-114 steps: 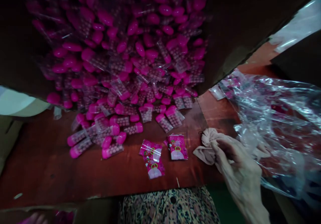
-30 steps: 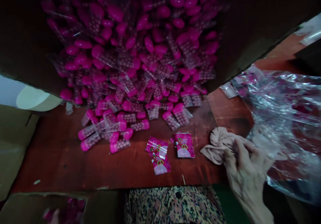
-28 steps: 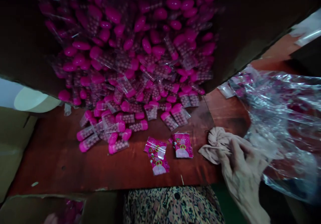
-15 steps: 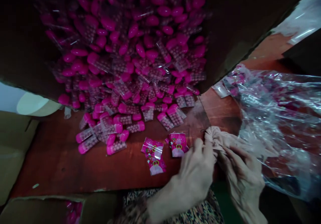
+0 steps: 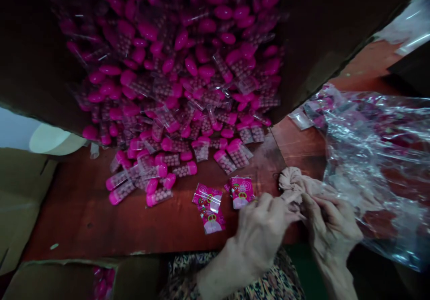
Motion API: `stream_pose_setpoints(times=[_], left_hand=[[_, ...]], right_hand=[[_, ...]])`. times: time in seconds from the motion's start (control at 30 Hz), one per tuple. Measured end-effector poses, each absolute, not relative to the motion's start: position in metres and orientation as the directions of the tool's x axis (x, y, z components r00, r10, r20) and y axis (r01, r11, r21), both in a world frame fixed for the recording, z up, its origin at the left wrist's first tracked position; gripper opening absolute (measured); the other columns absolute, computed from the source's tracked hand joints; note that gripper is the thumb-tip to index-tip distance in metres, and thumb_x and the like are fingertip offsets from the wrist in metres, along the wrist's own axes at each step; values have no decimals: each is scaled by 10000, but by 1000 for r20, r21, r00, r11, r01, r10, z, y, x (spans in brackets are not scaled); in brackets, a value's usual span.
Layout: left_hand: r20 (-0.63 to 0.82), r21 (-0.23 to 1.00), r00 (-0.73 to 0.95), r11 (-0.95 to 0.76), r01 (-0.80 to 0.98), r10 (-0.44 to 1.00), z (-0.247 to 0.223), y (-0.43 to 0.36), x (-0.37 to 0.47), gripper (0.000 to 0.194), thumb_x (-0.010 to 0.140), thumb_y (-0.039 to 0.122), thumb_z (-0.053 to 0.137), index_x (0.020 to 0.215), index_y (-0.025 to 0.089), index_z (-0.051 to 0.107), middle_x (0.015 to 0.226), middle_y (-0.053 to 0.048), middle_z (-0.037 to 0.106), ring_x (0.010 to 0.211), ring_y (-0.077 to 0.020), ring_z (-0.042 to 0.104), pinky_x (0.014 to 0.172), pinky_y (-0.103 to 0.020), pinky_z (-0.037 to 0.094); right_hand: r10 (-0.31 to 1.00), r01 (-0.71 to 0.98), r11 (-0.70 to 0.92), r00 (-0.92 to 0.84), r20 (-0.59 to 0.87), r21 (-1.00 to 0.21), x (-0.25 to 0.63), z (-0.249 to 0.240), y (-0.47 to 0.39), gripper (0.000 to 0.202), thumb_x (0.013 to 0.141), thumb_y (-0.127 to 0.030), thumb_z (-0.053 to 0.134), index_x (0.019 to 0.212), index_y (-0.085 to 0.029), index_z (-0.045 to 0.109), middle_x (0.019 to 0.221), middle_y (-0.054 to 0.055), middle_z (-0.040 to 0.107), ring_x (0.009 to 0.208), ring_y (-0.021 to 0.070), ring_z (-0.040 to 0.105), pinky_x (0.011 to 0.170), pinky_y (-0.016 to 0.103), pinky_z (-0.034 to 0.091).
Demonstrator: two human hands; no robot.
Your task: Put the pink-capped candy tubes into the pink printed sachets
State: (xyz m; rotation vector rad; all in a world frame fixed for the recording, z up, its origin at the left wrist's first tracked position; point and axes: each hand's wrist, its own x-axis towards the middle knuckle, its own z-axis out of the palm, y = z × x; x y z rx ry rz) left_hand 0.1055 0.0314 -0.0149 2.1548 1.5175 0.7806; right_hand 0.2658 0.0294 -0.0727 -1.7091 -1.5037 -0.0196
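Observation:
A crumpled pale pink cloth lies at the right of the reddish table, bunched up between both hands. My left hand is closed, its fingertips pinching the cloth's near edge. On the other side, my right hand grips the same cloth between thumb and fingers. Just left of my left hand lie small pink printed cards: one little pile close to the knuckles and another overlapping group further left. Beyond them lie clear bottles with pink caps, filled with small pale beads.
A large dark box lies open toward me, with many pink-capped bottles spilling from it. Clear plastic bags cover the right side. Cardboard boxes stand at left and below. A white round container sits behind.
My left hand has moved slightly down and its fingers have curled in on the cloth's near edge. The right hand has shifted a little right. The view has moved slightly.

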Motion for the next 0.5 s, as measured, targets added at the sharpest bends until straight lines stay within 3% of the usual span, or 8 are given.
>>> stream_pose_setpoints(times=[0.13,0.23,0.37,0.5], left_hand=[[231,520,68,-182,835,971,-13,26,36,182,864,143,463,989,138,596,946,-105,624,906,-234,562,776,-388,486],[72,372,36,-60,926,997,-19,27,-3,251,794,142,568,1042,177,581,1140,-119,540,1069,-299,476,830,-455,446],[-20,459,18,-7,888,1000,-27,30,-16,81,756,124,591,806,185,573,967,-67,550,912,-240,509,754,-377,439],[-2,593,-84,69,802,996,-27,32,-15,136,754,119,581,647,185,530,726,-18,545,750,-193,499,678,-317,392]], right_hand=[[777,849,81,274,566,-522,263,-75,31,270,848,-353,550,705,-138,629,733,62,553,710,197,531,669,336,434],[773,862,61,278,570,-504,262,-76,31,257,849,-350,546,718,-145,626,742,66,555,727,202,534,678,341,439],[779,862,46,285,558,-504,260,-75,30,278,854,-384,524,714,-163,618,749,70,561,752,216,542,704,357,447],[787,860,29,294,542,-509,258,-73,30,292,857,-401,512,710,-170,612,747,69,561,739,213,539,702,351,447]])
